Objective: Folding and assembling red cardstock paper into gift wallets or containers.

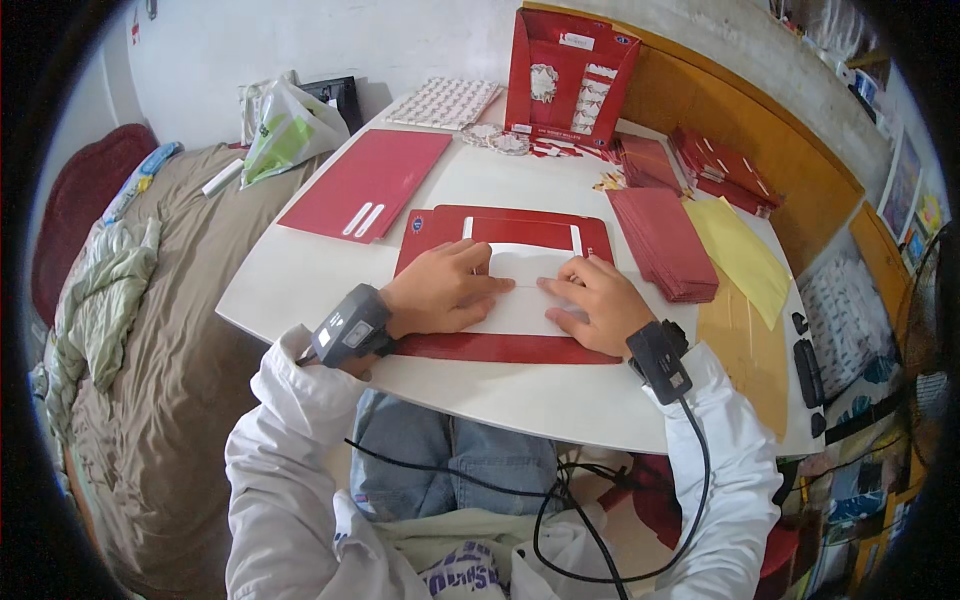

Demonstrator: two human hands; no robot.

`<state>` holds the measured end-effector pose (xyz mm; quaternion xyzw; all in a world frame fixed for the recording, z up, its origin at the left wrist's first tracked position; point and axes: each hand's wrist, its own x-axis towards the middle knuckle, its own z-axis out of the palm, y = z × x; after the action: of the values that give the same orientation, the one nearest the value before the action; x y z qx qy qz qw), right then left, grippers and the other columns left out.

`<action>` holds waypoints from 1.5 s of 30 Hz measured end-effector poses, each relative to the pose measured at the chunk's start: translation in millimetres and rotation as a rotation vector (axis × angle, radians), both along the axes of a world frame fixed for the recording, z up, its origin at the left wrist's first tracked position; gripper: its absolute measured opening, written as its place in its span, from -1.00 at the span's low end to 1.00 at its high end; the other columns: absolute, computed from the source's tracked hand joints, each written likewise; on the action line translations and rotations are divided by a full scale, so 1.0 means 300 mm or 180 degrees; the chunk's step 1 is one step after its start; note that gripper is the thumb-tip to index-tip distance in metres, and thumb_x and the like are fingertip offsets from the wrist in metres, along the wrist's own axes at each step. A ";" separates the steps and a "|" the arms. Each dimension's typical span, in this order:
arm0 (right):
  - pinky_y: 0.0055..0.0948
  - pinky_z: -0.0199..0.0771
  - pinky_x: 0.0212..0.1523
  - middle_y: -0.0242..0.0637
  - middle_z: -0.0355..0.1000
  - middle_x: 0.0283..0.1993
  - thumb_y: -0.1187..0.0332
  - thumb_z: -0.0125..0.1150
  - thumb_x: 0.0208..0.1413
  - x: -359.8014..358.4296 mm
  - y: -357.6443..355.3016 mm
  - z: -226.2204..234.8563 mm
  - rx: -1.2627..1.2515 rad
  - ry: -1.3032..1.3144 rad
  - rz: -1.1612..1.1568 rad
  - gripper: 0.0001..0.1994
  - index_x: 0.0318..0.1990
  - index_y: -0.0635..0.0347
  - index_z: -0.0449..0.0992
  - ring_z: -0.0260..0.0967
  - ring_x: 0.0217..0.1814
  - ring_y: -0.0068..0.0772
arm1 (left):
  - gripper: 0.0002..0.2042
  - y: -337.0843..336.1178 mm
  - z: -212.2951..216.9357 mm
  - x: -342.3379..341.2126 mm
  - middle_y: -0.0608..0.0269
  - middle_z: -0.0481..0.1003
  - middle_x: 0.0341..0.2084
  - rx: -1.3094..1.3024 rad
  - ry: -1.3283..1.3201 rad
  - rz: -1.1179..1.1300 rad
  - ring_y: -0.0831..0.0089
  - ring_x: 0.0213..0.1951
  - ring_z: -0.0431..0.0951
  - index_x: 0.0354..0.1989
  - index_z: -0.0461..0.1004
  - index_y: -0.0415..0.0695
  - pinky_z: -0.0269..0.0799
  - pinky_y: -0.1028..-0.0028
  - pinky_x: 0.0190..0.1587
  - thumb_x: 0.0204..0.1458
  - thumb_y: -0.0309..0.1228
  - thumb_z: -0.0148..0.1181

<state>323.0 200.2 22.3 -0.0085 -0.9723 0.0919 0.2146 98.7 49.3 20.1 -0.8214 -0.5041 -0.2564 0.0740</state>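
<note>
A red printed card sheet (440, 345) lies on the table in front of me, with a white card panel (522, 312) over its middle. The upper part of that panel bows slightly upward along a faint crease. From the left, my left hand (448, 288) holds the panel, fingertips at the crease. Across from it, my right hand (600, 303) grips the panel with bent fingers and the thumb lower down. A narrow gap separates the two index fingertips. Parts of the panel's edges are hidden beneath both hands.
A flat red sheet stack (372, 185) lies at the left; red folded pieces (660, 245) and a yellow sheet (740, 255) are at the right. A red display box (570, 75) stands at the back. A black cable (545, 495) hangs over my lap.
</note>
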 end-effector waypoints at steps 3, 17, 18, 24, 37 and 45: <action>-0.23 0.34 -0.01 -0.23 0.34 -0.16 0.23 0.26 0.05 -0.002 0.009 -0.007 -0.0016 -0.0082 0.0050 -0.67 -0.06 0.17 0.54 0.31 -0.09 -0.16 | -0.68 0.002 -0.010 -0.005 0.14 0.32 -0.36 -0.0089 0.0021 -0.0009 0.20 -0.24 0.38 -0.07 0.53 -0.18 0.34 0.25 -0.13 -0.04 -0.41 0.15; -0.21 0.31 0.03 -0.17 0.33 0.01 0.23 0.23 0.08 -0.009 -0.002 -0.005 0.0225 -0.0091 0.0127 -0.57 0.08 0.20 0.43 0.29 0.02 -0.12 | -0.57 0.011 -0.026 -0.013 -0.02 0.38 0.04 -0.0326 0.0047 -0.0099 0.06 0.06 0.39 0.11 0.37 -0.22 0.26 0.18 0.17 0.02 -0.41 0.12; -0.21 0.31 0.02 -0.18 0.33 0.01 0.23 0.23 0.08 -0.007 0.000 -0.009 0.0259 0.0030 0.0135 -0.58 0.08 0.20 0.43 0.29 0.01 -0.13 | -0.57 0.011 -0.024 -0.007 -0.02 0.38 0.04 -0.0329 0.0048 -0.0103 0.06 0.06 0.39 0.11 0.37 -0.22 0.26 0.18 0.17 0.02 -0.41 0.12; -0.23 0.31 0.01 -0.21 0.32 -0.02 0.24 0.23 0.08 -0.005 0.002 0.008 0.0326 -0.0248 0.0191 -0.59 0.07 0.16 0.41 0.29 0.00 -0.13 | -0.50 0.000 0.013 0.020 -0.04 0.39 0.01 -0.0731 -0.0301 0.0150 0.05 0.04 0.38 0.18 0.30 -0.20 0.26 0.18 0.17 0.00 -0.40 0.10; -0.16 0.28 0.07 -0.11 0.31 0.00 0.21 0.19 0.10 -0.007 -0.002 0.004 0.0143 -0.0219 -0.0024 -0.35 0.32 0.14 0.14 0.26 0.03 -0.07 | -0.52 -0.006 0.010 0.028 0.05 0.40 -0.04 -0.0508 -0.0317 0.0188 0.11 0.01 0.39 0.14 0.35 -0.20 0.28 0.19 0.13 -0.02 -0.36 0.10; -0.19 0.26 0.08 -0.23 0.30 0.00 0.18 0.20 0.10 -0.013 0.002 -0.003 0.0239 -0.0229 0.0132 -0.64 0.00 0.18 0.48 0.25 0.03 -0.16 | -0.59 0.004 -0.015 0.003 0.02 0.36 0.02 -0.0408 0.0101 0.0035 0.08 0.07 0.35 0.06 0.38 -0.24 0.23 0.17 0.18 0.00 -0.39 0.12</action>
<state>319.1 200.6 21.5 0.0164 -0.9821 0.0594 0.1778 99.4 50.6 15.4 -0.8256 -0.5228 -0.2101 0.0306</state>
